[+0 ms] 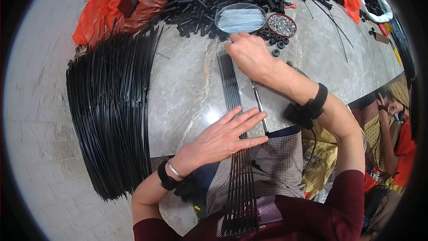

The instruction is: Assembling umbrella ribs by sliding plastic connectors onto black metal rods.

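Thin black rods (230,82) run lengthwise from lap (281,163) onto surface (187,85), far ends slanting left, beneath the spread left hand (223,137); the right hand (248,51) curls by those ends, its grip unclear.

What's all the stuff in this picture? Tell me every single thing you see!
table: one, grey, middle
long rods: too many to count, black, left
rod row: several, dark, centre
metal bar: one, silvery, right of row
tube parts: heap, black, top
dish of thin sticks: one, sticks pale, top centre
bowl: one, red, silvery bits inside, beside dish
bags: at least two, orange-red, upper left and upper right
sack: one, white, upper right
checked cloth: one, dark and pale, below table edge
another person: one, partly visible, right
wristbands: two, black, wrists
bracelet: one, silvery, left wrist
left hand: one, bare, across row
right hand: one, bare, curled near row's far end
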Motion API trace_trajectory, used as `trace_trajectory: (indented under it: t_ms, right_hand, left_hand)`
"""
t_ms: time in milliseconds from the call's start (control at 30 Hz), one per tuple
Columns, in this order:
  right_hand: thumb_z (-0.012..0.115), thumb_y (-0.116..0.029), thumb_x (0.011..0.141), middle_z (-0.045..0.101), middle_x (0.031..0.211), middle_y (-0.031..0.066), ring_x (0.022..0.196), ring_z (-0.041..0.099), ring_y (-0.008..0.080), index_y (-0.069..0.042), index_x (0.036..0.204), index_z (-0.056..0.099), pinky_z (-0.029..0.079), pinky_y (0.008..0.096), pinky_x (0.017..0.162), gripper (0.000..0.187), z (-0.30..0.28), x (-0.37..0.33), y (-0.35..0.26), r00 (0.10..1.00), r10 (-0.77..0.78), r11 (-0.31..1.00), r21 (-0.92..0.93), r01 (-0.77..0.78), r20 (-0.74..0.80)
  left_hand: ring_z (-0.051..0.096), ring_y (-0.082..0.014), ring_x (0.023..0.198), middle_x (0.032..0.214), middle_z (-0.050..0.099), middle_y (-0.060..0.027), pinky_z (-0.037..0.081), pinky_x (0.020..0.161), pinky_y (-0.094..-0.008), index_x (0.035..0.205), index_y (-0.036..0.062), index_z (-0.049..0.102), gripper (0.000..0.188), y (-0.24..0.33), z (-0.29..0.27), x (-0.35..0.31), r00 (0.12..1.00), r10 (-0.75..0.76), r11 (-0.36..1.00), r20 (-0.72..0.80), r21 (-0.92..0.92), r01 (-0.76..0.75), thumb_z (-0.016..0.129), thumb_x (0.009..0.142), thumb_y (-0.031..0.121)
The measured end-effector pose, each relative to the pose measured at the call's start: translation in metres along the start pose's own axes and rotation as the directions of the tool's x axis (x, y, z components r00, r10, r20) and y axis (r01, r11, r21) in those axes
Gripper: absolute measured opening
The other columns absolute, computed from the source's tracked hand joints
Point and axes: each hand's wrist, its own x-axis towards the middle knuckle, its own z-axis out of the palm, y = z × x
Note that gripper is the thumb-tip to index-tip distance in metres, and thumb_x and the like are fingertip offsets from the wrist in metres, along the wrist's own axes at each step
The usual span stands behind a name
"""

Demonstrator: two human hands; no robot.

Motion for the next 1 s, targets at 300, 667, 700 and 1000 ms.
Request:
trace_trajectory:
  t_ms: [300,667,700,1000]
  right_hand:
    - [0.054,-0.003,0.072,0.058,0.079,0.0138,0.08,0.059,0.031,0.001,0.077,0.056,0.049,0.0411,0.065,0.006,-0.008,-0.01,0.007,0.999,-0.031,0.998,-0.059,0.032,0.027]
    - [0.054,-0.004,0.073,0.055,0.083,0.0124,0.08,0.058,0.0287,0.0,0.077,0.053,0.05,0.0397,0.063,0.006,-0.003,-0.005,0.011,0.986,-0.168,0.982,-0.082,0.169,0.013]
    - [0.054,-0.004,0.073,0.055,0.083,0.0122,0.081,0.058,0.0286,-0.001,0.078,0.054,0.051,0.0397,0.064,0.006,-0.003,-0.006,0.006,0.991,-0.122,0.987,-0.1,0.127,0.053]
    - [0.053,-0.003,0.074,0.056,0.083,0.0138,0.084,0.058,0.031,-0.001,0.082,0.055,0.05,0.0412,0.066,0.008,-0.005,-0.007,0.008,0.996,-0.08,0.997,0.023,0.08,0.027]
  left_hand:
    - [0.03,-0.0274,0.136,0.15,0.028,-0.0113,0.027,0.11,-0.046,0.132,0.0306,0.048,0.057,0.0,0.003,-0.002,0.999,0.001,1.0,-0.037,0.018,0.0,0.055,0.081,0.006]
    - [0.03,-0.0267,0.136,0.15,0.027,-0.01,0.027,0.111,-0.0454,0.134,0.0327,0.046,0.054,-0.003,0.008,-0.004,0.998,0.018,0.998,-0.059,0.054,-0.015,0.056,0.085,0.014]
    - [0.029,-0.0265,0.136,0.15,0.028,-0.0098,0.027,0.111,-0.0452,0.134,0.0331,0.046,0.051,-0.003,0.009,-0.005,0.998,0.017,0.998,-0.056,0.069,-0.014,0.055,0.086,0.017]
    - [0.03,-0.026,0.136,0.149,0.028,-0.0092,0.027,0.111,-0.045,0.134,0.0337,0.046,0.048,-0.004,0.012,-0.005,0.998,0.022,0.997,-0.063,0.081,-0.017,0.055,0.088,0.023]
